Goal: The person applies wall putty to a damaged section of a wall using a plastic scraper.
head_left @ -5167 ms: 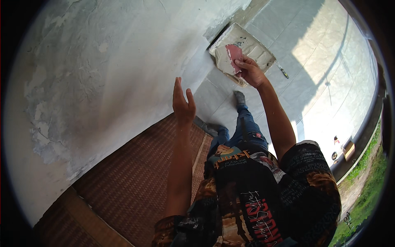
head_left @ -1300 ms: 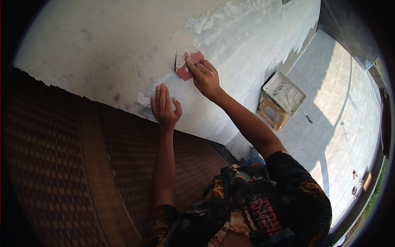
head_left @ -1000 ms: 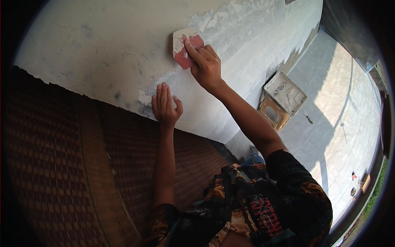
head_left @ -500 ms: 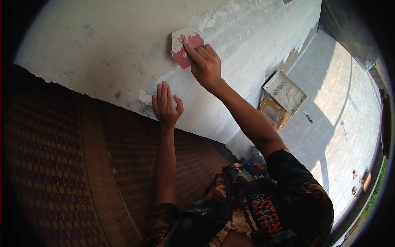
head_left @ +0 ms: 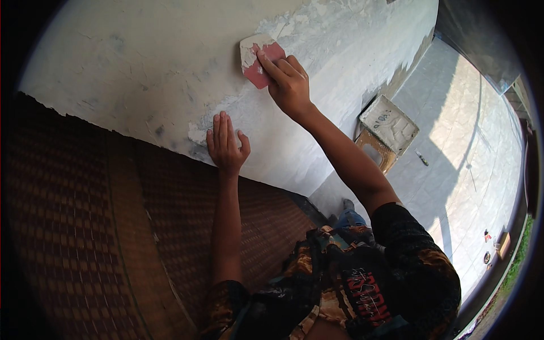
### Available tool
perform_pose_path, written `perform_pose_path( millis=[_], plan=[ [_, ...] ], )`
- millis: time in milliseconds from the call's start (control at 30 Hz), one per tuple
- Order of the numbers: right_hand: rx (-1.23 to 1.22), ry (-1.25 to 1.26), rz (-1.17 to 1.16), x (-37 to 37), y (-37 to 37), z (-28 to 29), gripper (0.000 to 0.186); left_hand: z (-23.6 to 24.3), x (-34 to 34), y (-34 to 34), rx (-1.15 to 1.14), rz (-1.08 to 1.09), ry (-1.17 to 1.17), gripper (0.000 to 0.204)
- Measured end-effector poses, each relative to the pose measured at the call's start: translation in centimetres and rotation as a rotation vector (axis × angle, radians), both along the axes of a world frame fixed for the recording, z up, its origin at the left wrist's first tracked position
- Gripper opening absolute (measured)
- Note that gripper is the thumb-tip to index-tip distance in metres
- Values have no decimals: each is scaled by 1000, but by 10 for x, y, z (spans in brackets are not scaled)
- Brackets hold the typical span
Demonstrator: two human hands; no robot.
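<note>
My right hand (head_left: 290,85) grips a flat pink putty spreader (head_left: 262,67), its index finger stretched along the face. Pale putty coats the spreader's far left edge, which is at the wall (head_left: 170,68). Lower and to the left, my left hand (head_left: 226,140) lies against the wall with fingers stretched out and the thumb apart, holding nothing. Rough whitish putty (head_left: 229,105) shows on the wall just above the left fingertips. More ragged putty (head_left: 300,21) runs along the wall above the spreader.
A putty-smeared tray (head_left: 390,122) rests by a brown stool-like piece (head_left: 375,150) at the wall's foot. A small slim tool (head_left: 422,158) lies on the grey sheet-like floor (head_left: 453,187). Brown woven matting (head_left: 68,226) spreads out below the wall at left.
My right hand and the spreader have shifted slightly right and up. My left hand stays flat on the wall. The whole view has drifted a little.
</note>
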State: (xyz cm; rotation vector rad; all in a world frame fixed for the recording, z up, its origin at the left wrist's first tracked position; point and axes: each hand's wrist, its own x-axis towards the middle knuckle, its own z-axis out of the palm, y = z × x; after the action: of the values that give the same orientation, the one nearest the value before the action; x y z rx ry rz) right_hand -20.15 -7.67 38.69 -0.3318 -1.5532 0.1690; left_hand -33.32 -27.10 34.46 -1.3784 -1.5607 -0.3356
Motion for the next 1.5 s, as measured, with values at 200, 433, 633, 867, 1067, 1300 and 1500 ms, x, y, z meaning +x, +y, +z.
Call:
perform_pose_path(
  millis=[200,433,633,867,1067,1300,1500],
  plan=[
    [-39,-55,26,-13,-20,-39,60,-3,-4,-2,7,12,26,49],
    [-109,-31,135,5,-46,-11,64,-3,-1,-2,1,11,19,48],
    [-31,2,11,-21,-21,-11,64,-3,-1,0,9,15,42,48],
    [-67,-61,187,-2,-70,-38,58,-7,-3,-2,11,25,21,47],
    [-35,-3,26,-19,-24,2,63,-4,-1,2,13,18,41,47],
    [3,-89,175,-3,-74,-61,57,-6,-1,-3,28,12,5,43],
    [73,43,-10,-6,-2,10,59,-3,2,2,33,17,31,45]
  ],
)
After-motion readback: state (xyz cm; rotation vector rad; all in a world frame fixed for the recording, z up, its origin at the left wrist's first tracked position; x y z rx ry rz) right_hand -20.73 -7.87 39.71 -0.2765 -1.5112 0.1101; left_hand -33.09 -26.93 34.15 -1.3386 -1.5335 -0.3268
